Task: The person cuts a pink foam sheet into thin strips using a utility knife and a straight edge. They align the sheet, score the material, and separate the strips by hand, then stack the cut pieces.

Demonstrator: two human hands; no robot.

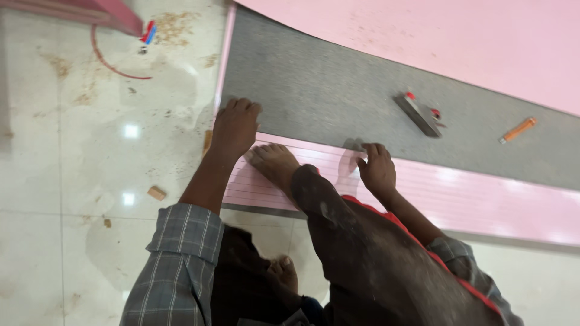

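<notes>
Grey board (326, 84): matt, finely speckled, slightly rough face. Pink laminate strip (459, 196): glossy, smooth, faintly ribbed, catching light. Upper pink sheet (453, 36): smooth, low sheen, dusted. Floor tiles (90, 157): polished stone look, mirror-glossy, stained. Hand plane (418, 114): dull metal body, red plastic knob. Orange cutter (518, 130): plastic. Wood offcut (156, 193): raw. Checked sleeve (181, 265): woven cloth.

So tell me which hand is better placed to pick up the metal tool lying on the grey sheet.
Right, probably. The right hand rests at the grey sheet edge, nearer the metal tool. The left hand presses down at the sheet's far corner, with the foot between them.
</notes>
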